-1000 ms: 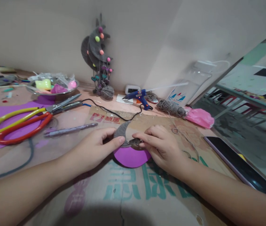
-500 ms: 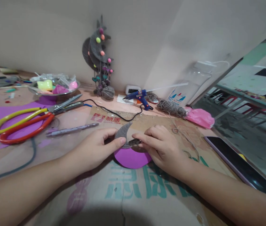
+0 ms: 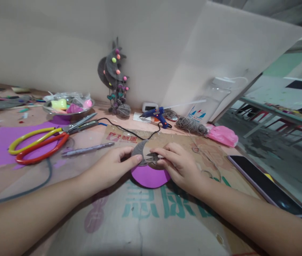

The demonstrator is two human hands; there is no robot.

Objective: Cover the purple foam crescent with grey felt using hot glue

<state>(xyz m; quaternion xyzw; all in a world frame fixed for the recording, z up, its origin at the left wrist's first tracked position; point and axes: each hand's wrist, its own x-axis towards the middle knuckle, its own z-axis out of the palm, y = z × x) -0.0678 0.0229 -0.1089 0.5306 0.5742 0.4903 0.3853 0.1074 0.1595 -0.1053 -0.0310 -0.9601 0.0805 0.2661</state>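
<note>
My left hand (image 3: 121, 161) pinches a grey yarn-wrapped crescent (image 3: 139, 149) between thumb and fingers, its pointed tip upward. In my right hand (image 3: 181, 167) are small dark thread snips (image 3: 153, 156), their two pointed blades parted and directed left toward the crescent. Most of the snips is hidden by the fingers. Just beneath both hands, a rounded purple sheet piece (image 3: 151, 177) shows its lower curve. It lies over the printed cardboard (image 3: 113, 220).
Large scissors (image 3: 41, 144) and a pen (image 3: 87, 149) lie left, near a bowl (image 3: 68, 113) of coloured pieces. A blue glue gun (image 3: 156, 114), grey yarn (image 3: 191, 125) and a clear bottle (image 3: 211, 99) stand behind. A phone (image 3: 265, 185) rests right. A decorated moon ornament (image 3: 113, 71) leans at the wall.
The snips' blades now show parted, where they looked closer together at the crescent's lower edge. The camera view has tilted and shifted slightly. My left hand keeps its hold.
</note>
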